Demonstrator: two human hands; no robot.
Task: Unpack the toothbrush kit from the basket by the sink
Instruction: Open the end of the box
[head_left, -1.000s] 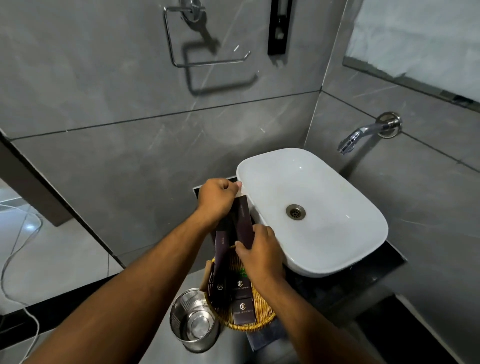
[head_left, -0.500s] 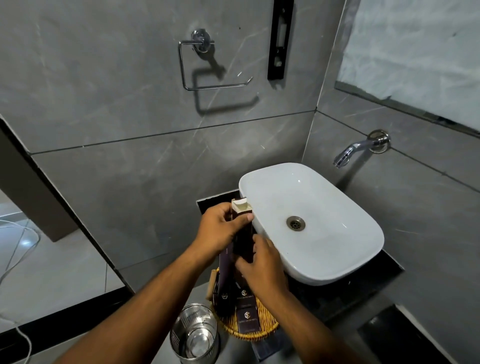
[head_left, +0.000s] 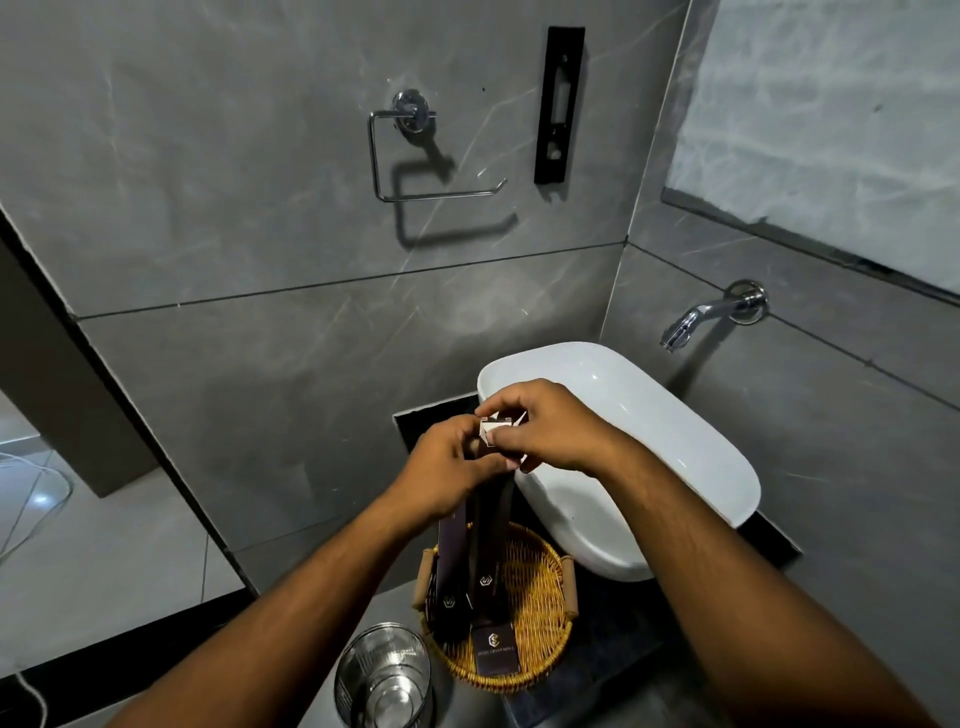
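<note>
A long dark toothbrush kit box (head_left: 491, 540) stands upright, its lower end in the round wicker basket (head_left: 540, 597) beside the white sink (head_left: 649, 415). My left hand (head_left: 447, 467) grips the box near its top. My right hand (head_left: 545, 423) pinches the opened white end flaps at the top. A second long dark box (head_left: 451, 571) leans just left of it in the basket. A small dark box with a gold logo (head_left: 494, 650) lies at the basket's near side.
A shiny steel cup (head_left: 384, 675) stands on the counter left of the basket. A chrome wall tap (head_left: 711, 312) juts over the sink. A chrome ring holder (head_left: 415, 156) and a black wall bracket (head_left: 558, 104) hang on the grey tiled wall above.
My right hand rose from the lower part of the box to its top end. The white end flap came open. The view tilted up, showing more wall.
</note>
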